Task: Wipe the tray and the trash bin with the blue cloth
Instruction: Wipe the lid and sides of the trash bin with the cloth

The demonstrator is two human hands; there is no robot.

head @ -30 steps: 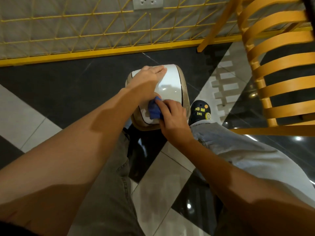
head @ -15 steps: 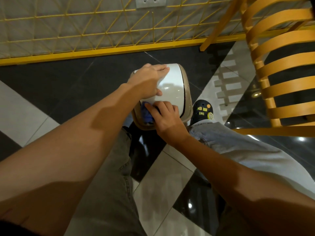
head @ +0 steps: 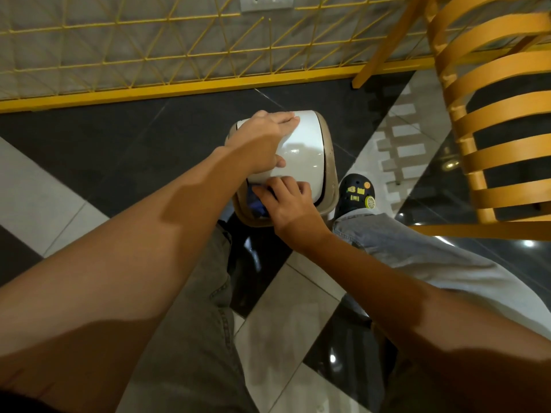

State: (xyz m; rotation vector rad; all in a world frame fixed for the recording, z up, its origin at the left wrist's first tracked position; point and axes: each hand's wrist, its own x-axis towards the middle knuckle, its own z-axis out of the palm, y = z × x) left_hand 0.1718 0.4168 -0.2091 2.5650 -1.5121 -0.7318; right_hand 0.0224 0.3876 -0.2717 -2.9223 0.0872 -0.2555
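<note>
As the person looks down, the biggest thing to see is the shiny floor point(head: 119, 150) with its dark and pale tiles. On the right stands a yellow chair point(head: 492, 114) made of bent slats. Along the back runs a yellow wire fence point(head: 149, 49) in front of the wall. The person's legs in trousers point(head: 190, 338) fill the bottom.

The trash bin point(head: 310, 150) stands on the floor between the fence and the person's feet, just beside a black shoe point(head: 356, 195). It has a white swing lid on top and a tan rim point(head: 330, 174) round it. The tray does not show anywhere.

The left hand point(head: 262, 141) lies flat on the white lid with its fingers straight, pressing down and holding nothing. The right hand point(head: 289, 204) is at the near edge of the bin. Its bent fingers grip the blue cloth point(head: 255, 201) and push it against the rim. Only a small bit of the cloth peeks out to the left of the fingers.

I think the bin is light plastic, so it may slide or tip on that smooth floor if it is rubbed hard. The lid looks slick and may swing when pushed, so a flat hand on top is a good way to steady it. The cloth is soft and floppy, so it works best bunched up in the fingers. The smallest thing is a wall socket point(head: 265, 3) at the top edge.
</note>
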